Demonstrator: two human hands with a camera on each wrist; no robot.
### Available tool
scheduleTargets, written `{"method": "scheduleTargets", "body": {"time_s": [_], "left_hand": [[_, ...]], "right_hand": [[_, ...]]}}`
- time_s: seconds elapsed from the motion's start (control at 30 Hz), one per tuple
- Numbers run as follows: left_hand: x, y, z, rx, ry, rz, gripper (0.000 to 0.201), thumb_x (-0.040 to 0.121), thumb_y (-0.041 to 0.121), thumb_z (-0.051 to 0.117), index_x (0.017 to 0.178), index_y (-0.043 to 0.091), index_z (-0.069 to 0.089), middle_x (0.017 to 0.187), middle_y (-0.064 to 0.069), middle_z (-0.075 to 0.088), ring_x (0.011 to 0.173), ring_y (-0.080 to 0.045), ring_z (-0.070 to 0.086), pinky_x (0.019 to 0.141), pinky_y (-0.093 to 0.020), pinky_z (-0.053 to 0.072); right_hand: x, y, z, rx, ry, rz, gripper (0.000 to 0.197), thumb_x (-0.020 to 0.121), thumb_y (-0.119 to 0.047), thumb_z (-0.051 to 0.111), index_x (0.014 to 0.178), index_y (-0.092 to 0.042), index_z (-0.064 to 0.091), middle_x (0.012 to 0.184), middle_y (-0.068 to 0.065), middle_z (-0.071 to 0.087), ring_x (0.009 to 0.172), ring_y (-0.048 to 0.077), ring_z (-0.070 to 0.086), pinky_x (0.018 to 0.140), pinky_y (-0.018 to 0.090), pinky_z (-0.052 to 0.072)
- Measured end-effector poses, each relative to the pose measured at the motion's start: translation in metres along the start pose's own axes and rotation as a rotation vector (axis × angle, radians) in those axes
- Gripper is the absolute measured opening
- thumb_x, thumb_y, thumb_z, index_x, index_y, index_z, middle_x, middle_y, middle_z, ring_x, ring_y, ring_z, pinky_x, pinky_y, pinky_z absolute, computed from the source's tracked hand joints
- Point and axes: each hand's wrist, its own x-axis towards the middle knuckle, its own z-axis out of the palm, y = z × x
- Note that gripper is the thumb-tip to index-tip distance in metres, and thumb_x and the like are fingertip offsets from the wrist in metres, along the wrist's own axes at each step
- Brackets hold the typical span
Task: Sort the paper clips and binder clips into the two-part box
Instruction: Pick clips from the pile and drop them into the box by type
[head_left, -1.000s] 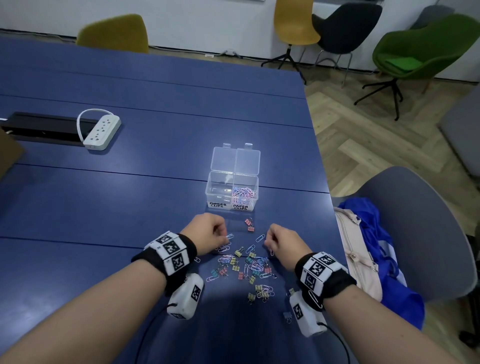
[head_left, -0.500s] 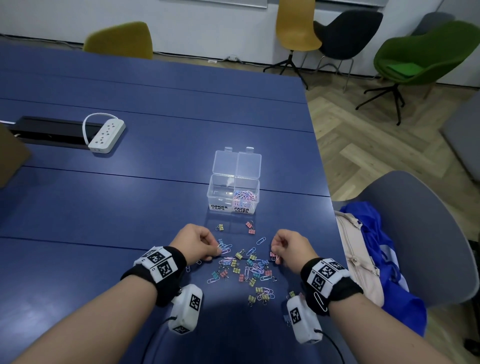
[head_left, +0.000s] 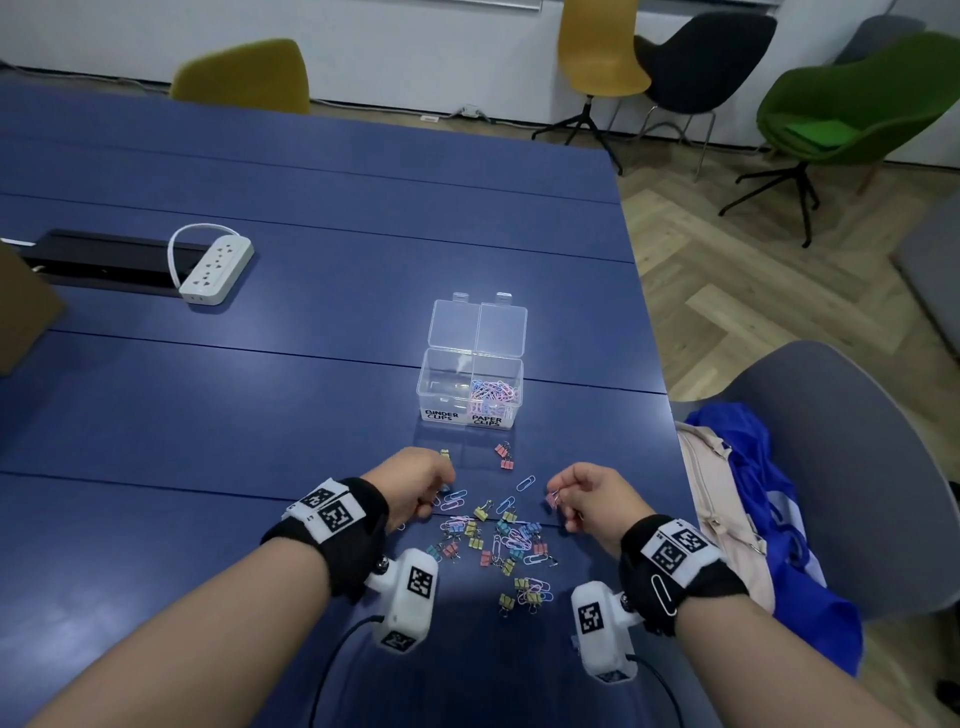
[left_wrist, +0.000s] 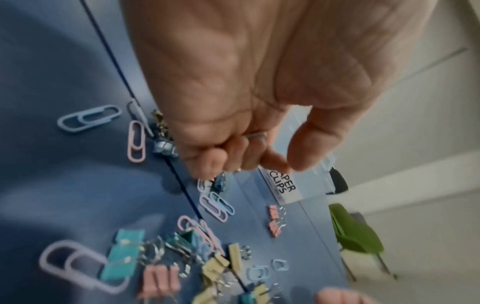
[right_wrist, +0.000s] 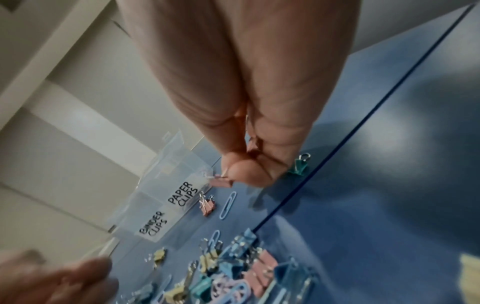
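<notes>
Left hand (head_left: 415, 488) at left edge of the pile (head_left: 498, 545) of mixed clips, drawn back slightly from a second ago; fingers curled, a metallic glint inside, grip uncertain. Beyond, on the counter (head_left: 208, 415), two-part box (head_left: 470, 384), lids open: paper clips (head_left: 493, 391) in the right compartment, BINDER CLIPS side apparently empty. Right hand (head_left: 592, 499) now off the pile, fingers pinching a pink binder clip (head_left: 551, 500). Probably among the first binder clips bound for the left compartment; most sorting ahead.

Left hand (left_wrist: 233, 92) curled fingers hide its contents; wrist views blurred
</notes>
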Motion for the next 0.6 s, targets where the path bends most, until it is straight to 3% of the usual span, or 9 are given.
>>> {"method": "scheduleTargets", "body": {"time_s": [0.03,0.1,0.17,0.23,0.3,0.4,0.5,0.6], "left_hand": [[0.003,0.000,0.001,0.137,0.035,0.052,0.020,0.085,0.004,0.054,0.067,0.013,0.050,0.062,0.000,0.042,0.052,-0.013,0.036,0.048,-0.021,0.031],[0.004,0.002,0.002,0.539,0.091,0.176,0.009,0.080,0.019,0.068,0.084,0.017,0.060,0.077,0.003,0.055,0.067,-0.013,0.052,0.062,-0.022,0.042],[0.010,-0.002,0.005,0.816,0.071,0.226,0.024,0.080,0.023,0.069,0.102,0.018,0.061,0.100,0.001,0.060,0.090,-0.018,0.058,0.077,-0.025,0.045],[0.014,-0.003,0.008,0.928,0.062,0.250,0.027,0.082,0.020,0.067,0.107,0.017,0.059,0.110,-0.003,0.061,0.099,-0.021,0.059,0.083,-0.028,0.046],[0.018,-0.003,0.009,0.972,0.076,0.253,0.024,0.083,0.019,0.066,0.106,0.015,0.059,0.112,-0.004,0.060,0.102,-0.023,0.058,0.084,-0.030,0.046],[0.022,0.000,0.009,1.011,0.086,0.227,0.016,0.084,0.018,0.064,0.099,0.017,0.061,0.109,-0.002,0.062,0.100,-0.023,0.059,0.079,-0.029,0.045],[0.023,0.002,0.011,1.077,0.063,0.187,0.008,0.083,0.012,0.057,0.089,0.017,0.061,0.104,-0.003,0.067,0.095,-0.024,0.062,0.076,-0.031,0.048],[0.022,0.003,0.015,1.239,0.013,0.165,0.014,0.085,0.012,0.054,0.095,0.012,0.063,0.097,-0.005,0.065,0.087,-0.027,0.063,0.077,-0.036,0.053]], "right_hand": [[0.001,0.001,-0.001,-0.090,0.008,-0.025,0.033,0.090,0.013,0.040,0.073,-0.009,0.057,0.060,0.007,0.053,0.045,0.015,0.040,0.042,0.022,0.040],[0.004,0.000,-0.002,-0.312,0.009,-0.068,0.030,0.092,0.003,0.043,0.072,-0.014,0.058,0.063,0.001,0.054,0.052,0.014,0.044,0.052,0.022,0.039],[0.008,-0.004,-0.002,-0.533,0.035,-0.124,0.020,0.092,-0.007,0.048,0.077,-0.015,0.057,0.075,-0.001,0.057,0.067,0.016,0.050,0.064,0.024,0.038],[0.009,-0.009,0.000,-0.670,0.075,-0.216,0.010,0.091,-0.010,0.052,0.083,-0.014,0.056,0.085,0.001,0.057,0.079,0.019,0.052,0.072,0.024,0.037],[0.011,-0.013,0.006,-0.797,0.035,-0.318,0.006,0.089,-0.012,0.055,0.095,-0.012,0.057,0.095,0.002,0.051,0.090,0.024,0.055,0.079,0.025,0.040],[0.016,-0.014,0.016,-0.988,-0.054,-0.381,0.020,0.090,-0.014,0.055,0.110,-0.012,0.056,0.110,0.007,0.051,0.102,0.028,0.053,0.087,0.033,0.044],[0.020,-0.017,0.022,-1.102,-0.072,-0.431,0.015,0.089,-0.008,0.053,0.103,-0.009,0.055,0.108,0.012,0.053,0.101,0.031,0.052,0.082,0.037,0.044],[0.023,-0.017,0.025,-1.137,-0.092,-0.385,0.009,0.088,-0.005,0.050,0.096,-0.009,0.054,0.104,0.013,0.055,0.096,0.031,0.056,0.079,0.037,0.045]]}}
